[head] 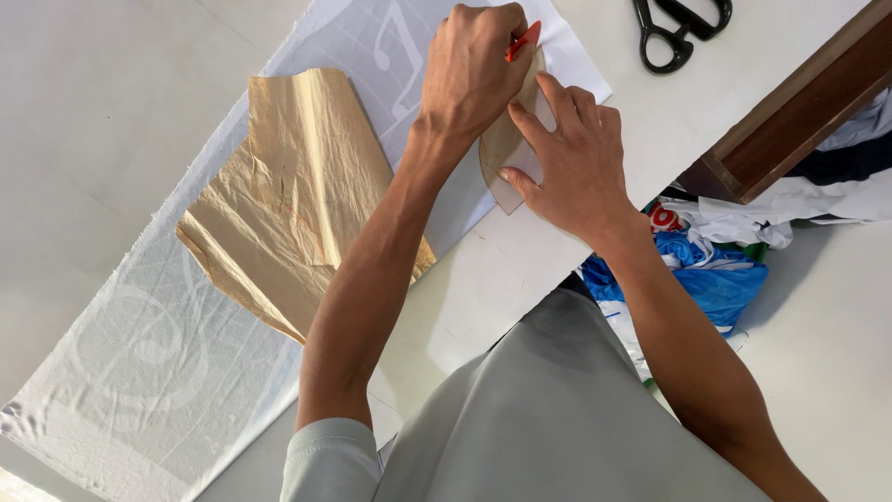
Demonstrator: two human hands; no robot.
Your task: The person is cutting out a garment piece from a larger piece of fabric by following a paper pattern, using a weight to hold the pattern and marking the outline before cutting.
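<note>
I see a small curved brown paper pattern piece [505, 149] lying flat on the upper end of a long strip of pale white fabric [167, 353] with faint printed shapes, which is spread across the white desk [669, 121]. My right hand [576, 163] presses the piece down with fingers spread flat, so that grip is wide and holds nothing. My left hand [469, 70] sits just above it, its grip curled tight round a small orange-red marking tool [522, 40], whose tip meets the upper edge of the pattern piece.

Just left of my left forearm a larger, creased sheet of brown paper [297, 195] lies on the same fabric, one edge folded up. Black scissors [676, 28] rest on the desk near the top edge, well apart from both hands. A dark wooden bar [799, 112] crosses the upper right corner, and below it, off the desk's edge, sits a heap of cloth and blue plastic bags [715, 270].
</note>
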